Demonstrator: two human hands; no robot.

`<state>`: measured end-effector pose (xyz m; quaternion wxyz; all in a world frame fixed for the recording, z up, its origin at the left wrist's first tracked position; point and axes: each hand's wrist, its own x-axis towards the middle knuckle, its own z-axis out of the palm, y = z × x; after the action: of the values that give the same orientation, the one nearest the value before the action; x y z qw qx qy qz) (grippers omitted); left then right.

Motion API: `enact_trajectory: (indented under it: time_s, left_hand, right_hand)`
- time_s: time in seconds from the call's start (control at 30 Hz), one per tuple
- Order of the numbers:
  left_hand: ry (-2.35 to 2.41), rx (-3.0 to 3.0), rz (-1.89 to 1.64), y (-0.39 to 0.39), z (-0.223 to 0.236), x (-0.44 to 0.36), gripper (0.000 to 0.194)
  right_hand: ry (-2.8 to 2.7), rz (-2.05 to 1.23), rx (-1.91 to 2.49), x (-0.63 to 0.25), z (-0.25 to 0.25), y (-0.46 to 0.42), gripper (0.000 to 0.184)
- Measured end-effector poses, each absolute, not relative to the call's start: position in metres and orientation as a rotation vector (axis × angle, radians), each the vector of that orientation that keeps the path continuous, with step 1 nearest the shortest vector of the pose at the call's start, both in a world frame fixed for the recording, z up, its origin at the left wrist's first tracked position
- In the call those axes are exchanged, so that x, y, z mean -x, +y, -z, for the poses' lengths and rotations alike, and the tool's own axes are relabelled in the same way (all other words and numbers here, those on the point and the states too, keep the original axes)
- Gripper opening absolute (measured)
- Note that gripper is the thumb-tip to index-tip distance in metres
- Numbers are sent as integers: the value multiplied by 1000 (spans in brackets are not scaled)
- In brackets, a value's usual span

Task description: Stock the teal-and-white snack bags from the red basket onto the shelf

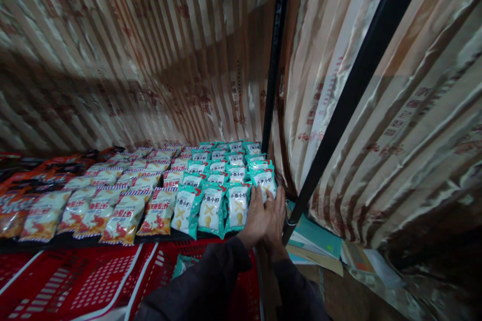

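Note:
At the right end of the shelf, a teal-and-white snack bag stands at the front of its row, tilted back against the bags behind. My left hand is closed on its lower left side. From the right, my right hand grips the same bag, and the two hands touch each other. Their fingers partly cover the bag's lower half. Just left of my hands stands another teal snack bag, with more teal bags in rows behind it.
White-and-orange snack bags and orange-and-black bags fill the shelf leftward. Red baskets stand below, one holding a teal bag. Black posts flank the right end. Pleated curtains hang behind; papers lie lower right.

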<state>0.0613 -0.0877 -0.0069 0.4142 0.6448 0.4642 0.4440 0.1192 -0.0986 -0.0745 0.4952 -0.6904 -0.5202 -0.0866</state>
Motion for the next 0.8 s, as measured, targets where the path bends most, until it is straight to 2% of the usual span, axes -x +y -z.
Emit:
enact_trajectory:
  time_s: [0.17,0.57,0.8]
  left_hand:
    - [1238,-1708,-934,-82,0,-58,59]
    - [1196,-1597,-991,-84,-6,-57,60]
    - [1113,-1640,-959,-92,-13,-49,53]
  right_hand:
    - [-1260,171,1696,-127,70,-84,46]
    - [-1266,34,1632,-148,41,-59,65]
    - [-1216,-17,1616,-146,33,-62,66]
